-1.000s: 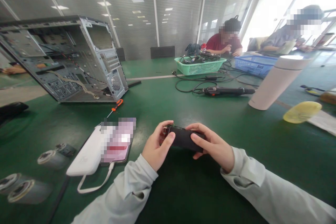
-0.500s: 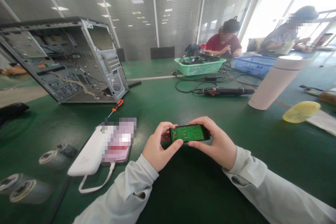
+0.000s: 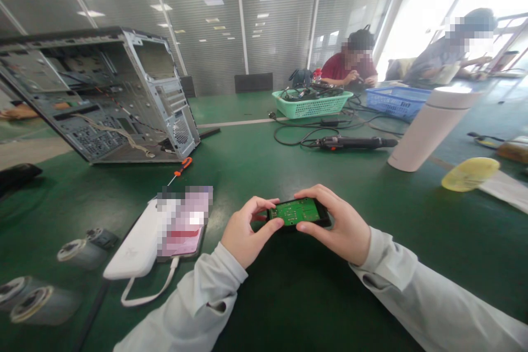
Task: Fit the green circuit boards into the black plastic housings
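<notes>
Between my hands is a green circuit board (image 3: 297,212) set in a black casing, its green face turned up toward me. My left hand (image 3: 252,231) pinches the casing's left end, thumb on the near edge and fingers behind. My right hand (image 3: 336,221) is closed on the right end, thumb along the near edge and index finger over the far edge. To the left lie a white power bank (image 3: 134,242) and a phone (image 3: 187,231) joined by a short white cable. An orange-handled screwdriver (image 3: 183,166) rests beyond them.
An opened computer case (image 3: 124,93) stands back left. Several metal cylinders (image 3: 45,303) lie front left. Farther off are a green basket (image 3: 313,105) of cables, a blue basket (image 3: 398,102), a black electric screwdriver (image 3: 355,143), and a pink bottle (image 3: 431,129). Two people sit at the back right.
The circuit board in its casing tips slightly in my hands, and my left thumb has shifted a little left along its edge. The view has drifted slightly; the other things on the table stay put.
</notes>
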The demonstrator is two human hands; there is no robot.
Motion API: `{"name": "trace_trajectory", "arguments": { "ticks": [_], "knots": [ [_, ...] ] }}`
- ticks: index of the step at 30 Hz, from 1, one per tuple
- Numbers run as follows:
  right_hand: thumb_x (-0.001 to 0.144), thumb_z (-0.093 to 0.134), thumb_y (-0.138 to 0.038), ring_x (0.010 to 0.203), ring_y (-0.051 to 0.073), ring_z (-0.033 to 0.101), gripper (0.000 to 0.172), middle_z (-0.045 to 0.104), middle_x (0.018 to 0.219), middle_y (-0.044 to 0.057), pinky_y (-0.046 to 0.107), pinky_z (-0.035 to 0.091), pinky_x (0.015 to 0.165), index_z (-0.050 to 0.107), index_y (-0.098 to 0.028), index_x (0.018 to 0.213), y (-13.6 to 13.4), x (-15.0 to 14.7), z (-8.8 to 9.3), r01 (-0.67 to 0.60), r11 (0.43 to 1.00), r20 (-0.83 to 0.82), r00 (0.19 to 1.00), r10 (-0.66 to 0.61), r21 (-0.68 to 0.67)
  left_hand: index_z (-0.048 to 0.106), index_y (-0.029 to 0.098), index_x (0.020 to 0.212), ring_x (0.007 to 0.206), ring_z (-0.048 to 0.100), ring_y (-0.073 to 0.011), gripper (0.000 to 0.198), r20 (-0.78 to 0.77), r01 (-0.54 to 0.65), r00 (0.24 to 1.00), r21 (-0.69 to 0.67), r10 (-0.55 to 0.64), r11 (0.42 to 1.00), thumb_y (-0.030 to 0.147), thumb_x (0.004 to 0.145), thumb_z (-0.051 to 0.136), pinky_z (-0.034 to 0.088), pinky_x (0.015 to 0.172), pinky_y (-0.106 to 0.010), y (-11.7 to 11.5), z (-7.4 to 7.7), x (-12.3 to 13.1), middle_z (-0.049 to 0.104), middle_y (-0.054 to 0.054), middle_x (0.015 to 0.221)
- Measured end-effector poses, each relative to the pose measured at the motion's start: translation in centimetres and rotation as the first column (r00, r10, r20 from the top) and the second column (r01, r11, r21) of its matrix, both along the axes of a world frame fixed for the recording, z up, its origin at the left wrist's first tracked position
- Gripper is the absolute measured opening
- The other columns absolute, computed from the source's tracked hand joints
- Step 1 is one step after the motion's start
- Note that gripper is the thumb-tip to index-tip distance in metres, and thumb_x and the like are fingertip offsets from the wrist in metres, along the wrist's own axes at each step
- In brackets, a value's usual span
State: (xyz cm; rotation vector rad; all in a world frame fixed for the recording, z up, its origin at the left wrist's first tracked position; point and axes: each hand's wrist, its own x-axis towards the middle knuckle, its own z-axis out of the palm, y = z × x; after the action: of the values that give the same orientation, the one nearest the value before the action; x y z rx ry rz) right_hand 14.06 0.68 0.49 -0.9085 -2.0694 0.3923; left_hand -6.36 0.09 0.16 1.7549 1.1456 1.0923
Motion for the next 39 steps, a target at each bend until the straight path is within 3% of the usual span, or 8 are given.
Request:
{"name": "trace_trajectory", "arguments": {
  "ticks": [7,17,22,25,33,36,39],
  "knots": [
    [0.086,0.057,-0.04,0.09,0.016,0.051,0.032,0.052,0.098,0.005,0.028,0.043,0.078,0.051,-0.019,0.11,-0.4,-0.2,0.5,0.021,0.999,0.025,0.999,-0.02,-0.03,0.054,0.019,0.093,0.1,0.062,-0.0202,0.016,-0.092,-0.031,0.995,0.168,0.046,0.985,0.029,0.081,0.058,0.051,0.084,-0.038,-0.3,0.2,-0.1,0.066,-0.008,0.108],
    [0.087,0.057,-0.04,0.093,0.018,0.05,0.033,0.051,0.1,0.006,0.031,0.044,0.079,0.048,-0.02,0.111,-0.5,-0.3,0.6,0.032,0.999,0.087,0.996,-0.035,0.037,0.054,0.019,0.098,0.094,0.06,-0.019,0.015,-0.195,-0.072,0.967,0.411,0.165,0.909,0.026,0.084,0.053,0.05,0.079,-0.033,-0.8,0.7,-0.1,0.064,-0.007,0.1],
    [0.09,0.054,-0.039,0.093,0.019,0.049,0.029,0.051,0.101,0.006,0.033,0.045,0.079,0.047,-0.021,0.111,-0.9,-0.4,0.9,0.033,0.987,0.133,0.99,-0.054,0.155,0.054,0.017,0.113,0.092,0.055,-0.0241,0.047,-0.384,0.032,0.897,0.548,0.218,0.836,0.041,0.075,0.065,0.047,0.08,-0.038,-1.0,1.1,0.0,0.061,-0.009,0.097],
    [0.092,0.051,-0.039,0.096,0.02,0.05,0.029,0.051,0.104,0.008,0.034,0.046,0.081,0.048,-0.02,0.114,-1.0,-0.4,1.0,0.003,0.981,0.17,0.985,-0.036,0.192,0.057,0.018,0.112,0.087,0.054,-0.0235,0.045,-0.455,0.081,0.857,0.586,0.244,0.806,0.045,0.076,0.063,0.046,0.078,-0.037,-0.9,1.0,0.0,0.059,-0.008,0.09],
    [0.09,0.05,-0.049,0.099,0.023,0.051,0.054,0.052,0.108,0.009,0.038,0.047,0.084,0.033,-0.021,0.134,-0.3,0.0,0.5,0.022,0.984,0.149,0.988,-0.049,0.179,0.057,0.019,0.108,0.086,0.054,-0.0223,0.033,-0.428,0.04,0.863,0.585,0.267,0.81,0.039,0.081,0.058,0.045,0.076,-0.035,-1.1,1.1,0.1,0.057,-0.007,0.091],
    [0.086,0.055,-0.052,0.095,0.023,0.054,0.066,0.052,0.106,0.009,0.04,0.047,0.087,0.03,-0.021,0.137,0.3,0.5,0.0,0.105,0.989,0.097,0.989,-0.116,0.109,0.056,0.019,0.107,0.087,0.055,-0.0219,0.029,-0.286,-0.073,0.926,0.507,0.247,0.859,0.036,0.083,0.054,0.044,0.078,-0.034,-1.4,1.3,0.1,0.058,-0.007,0.092],
    [0.082,0.059,-0.052,0.092,0.021,0.055,0.07,0.052,0.105,0.007,0.04,0.047,0.089,0.029,-0.022,0.138,0.6,0.9,-0.4,0.168,0.986,0.087,0.982,-0.168,0.008,0.06,0.019,0.097,0.088,0.058,-0.0213,0.027,-0.033,-0.239,0.966,0.279,0.258,0.93,0.036,0.088,0.041,0.045,0.079,-0.033,-1.2,1.0,0.0,0.063,-0.006,0.09]
  ]
}}
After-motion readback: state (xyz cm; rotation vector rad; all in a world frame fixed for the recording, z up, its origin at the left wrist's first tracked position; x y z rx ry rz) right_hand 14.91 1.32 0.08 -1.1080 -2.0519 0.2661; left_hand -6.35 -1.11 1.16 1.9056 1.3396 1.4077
